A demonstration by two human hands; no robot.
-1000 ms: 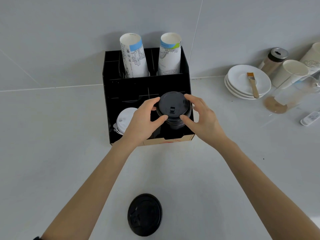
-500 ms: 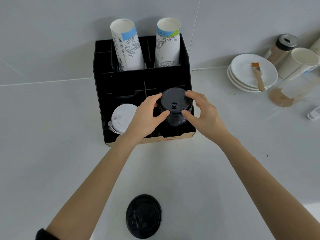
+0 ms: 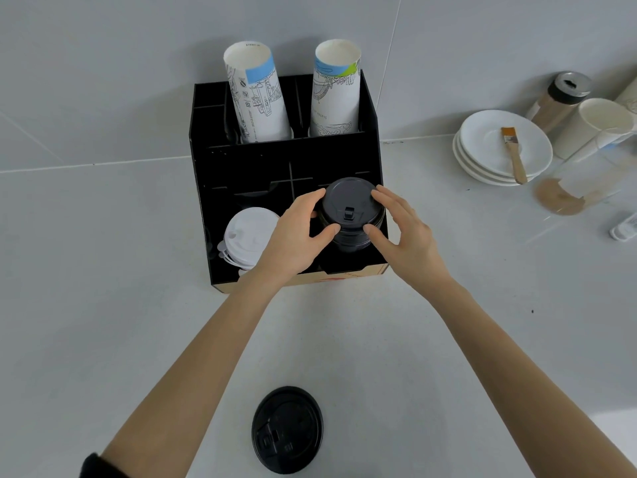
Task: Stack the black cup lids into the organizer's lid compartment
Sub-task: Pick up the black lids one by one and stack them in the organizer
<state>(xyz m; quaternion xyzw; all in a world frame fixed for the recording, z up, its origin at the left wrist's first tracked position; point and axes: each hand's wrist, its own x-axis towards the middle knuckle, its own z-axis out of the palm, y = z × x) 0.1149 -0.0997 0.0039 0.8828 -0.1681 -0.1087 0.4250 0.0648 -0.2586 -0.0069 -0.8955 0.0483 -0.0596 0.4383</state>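
We record a black multi-compartment organizer standing on a pale grey worktop against a grey tiled wall. Its front right compartment holds a stack of round black plastic cup lids, top lid facing up with its sip tab toward us. Our left hand has thumb and fingertips on the left side of that stack; our right hand has its fingers spread, with the fingertips at the right rim, though we cannot tell whether all of them touch. Both hands flank the stack and neither closes around it fully.

The front left compartment holds a stack of white plastic lids. Two tall printed paper cup stacks rise from the rear compartments. One single black lid lies flat on the worktop near us, between the forearms, well apart from the organizer. To the right we note stacked white saucers carrying a small wooden-handled brush.
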